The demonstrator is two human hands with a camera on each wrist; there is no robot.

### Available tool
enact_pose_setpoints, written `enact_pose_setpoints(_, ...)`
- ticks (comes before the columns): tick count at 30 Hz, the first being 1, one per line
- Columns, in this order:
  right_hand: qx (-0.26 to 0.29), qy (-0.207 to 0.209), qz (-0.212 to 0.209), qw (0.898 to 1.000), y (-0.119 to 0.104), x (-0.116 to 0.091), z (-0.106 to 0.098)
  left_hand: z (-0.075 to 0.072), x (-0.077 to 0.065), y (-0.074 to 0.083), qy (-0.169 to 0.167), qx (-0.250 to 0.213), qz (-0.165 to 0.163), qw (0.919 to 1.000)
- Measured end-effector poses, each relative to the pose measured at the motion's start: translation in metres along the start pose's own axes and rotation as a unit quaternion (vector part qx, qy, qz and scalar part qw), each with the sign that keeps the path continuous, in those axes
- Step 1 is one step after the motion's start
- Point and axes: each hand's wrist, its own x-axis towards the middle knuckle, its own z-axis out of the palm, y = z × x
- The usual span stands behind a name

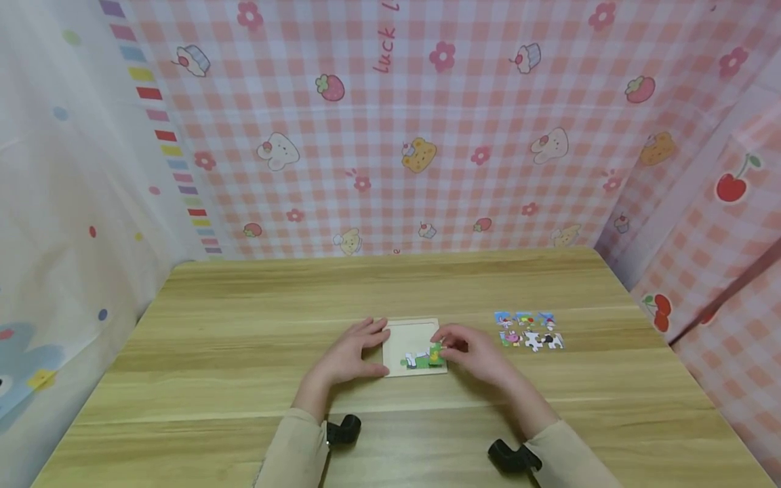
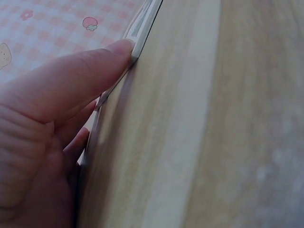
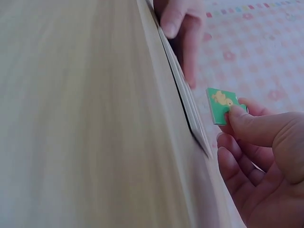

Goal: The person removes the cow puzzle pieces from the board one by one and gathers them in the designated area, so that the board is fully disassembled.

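Observation:
My right hand (image 1: 474,351) pinches a green puzzle piece (image 3: 221,105) with a yellow chick on it between thumb and fingers. In the head view this piece is over the lower right part of a pale wooden puzzle tray (image 1: 403,339). Along the tray's bottom edge lie green and white puzzle pieces (image 1: 411,360), partly overlapped by the held one. My left hand (image 1: 354,352) rests at the tray's left side, its thumb by the lower left corner and its fingers spread near the upper left. In the left wrist view the thumb (image 2: 85,71) touches the tray's edge.
Several loose puzzle pieces (image 1: 533,341) lie in two rows on the wooden table (image 1: 244,318), right of the tray. A pink checked cloth (image 1: 390,190) hangs behind the table, with more cloth at both sides. Black wrist mounts (image 1: 344,430) are on both sleeves.

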Motion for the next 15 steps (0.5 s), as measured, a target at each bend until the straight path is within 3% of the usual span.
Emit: enact_pose_setpoints(15,-0.041,0.055,0.007,0.998,0.033,-0.046,-0.053,0.000,0.000,0.000,0.002,-0.003,0.002,1.0000)
